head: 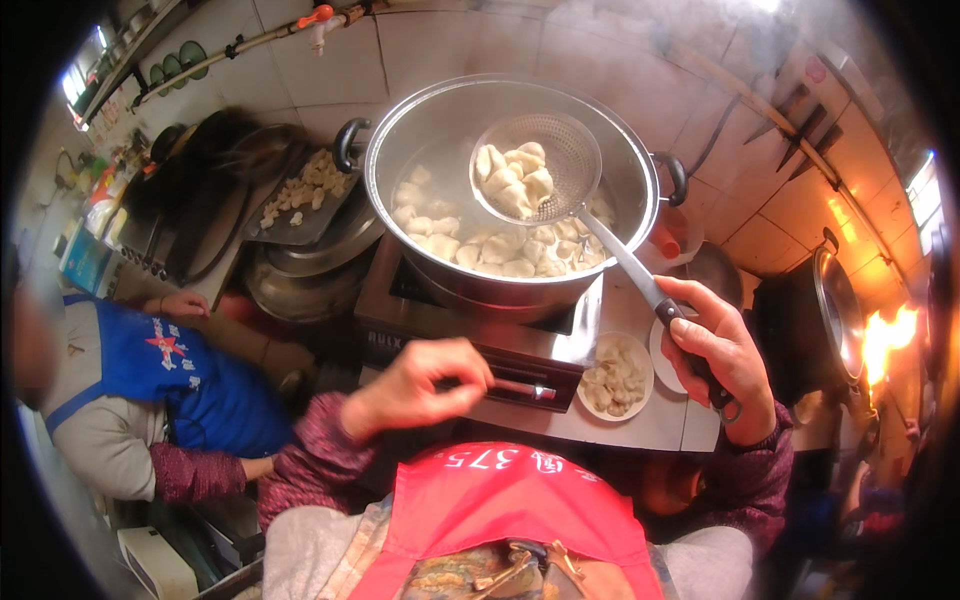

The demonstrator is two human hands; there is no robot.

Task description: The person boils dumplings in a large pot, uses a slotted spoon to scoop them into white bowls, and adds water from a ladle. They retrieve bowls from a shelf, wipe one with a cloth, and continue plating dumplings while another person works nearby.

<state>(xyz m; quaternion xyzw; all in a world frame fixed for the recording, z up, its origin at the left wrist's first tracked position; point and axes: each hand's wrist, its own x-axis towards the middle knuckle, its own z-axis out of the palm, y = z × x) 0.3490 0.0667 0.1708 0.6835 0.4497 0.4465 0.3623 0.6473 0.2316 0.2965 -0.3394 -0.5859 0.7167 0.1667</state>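
Observation:
My right hand (716, 349) grips the black handle of a perforated metal skimmer (574, 169), which is held over a large steel pot (517, 283). Several cooked dumplings (516, 178) lie in the skimmer's bowl. More dumplings (487, 251) float in the steaming water below. The pot stands on a steel-cased cooker (480, 341). Near the cooker's front my left hand (424, 386) is raised with its fingers curled; whether something thin lies in them is unclear. To the right of the cooker a white plate (646, 405) bears a pile of dumplings (616, 375).
A second plate (664, 356) is partly behind my right hand. At left, a tray (300, 229) of dumplings rests above metal basins (300, 289). A person in a blue apron (202, 382) is close on the left. Flames (889, 337) rise beside a dark pot (795, 322) at right.

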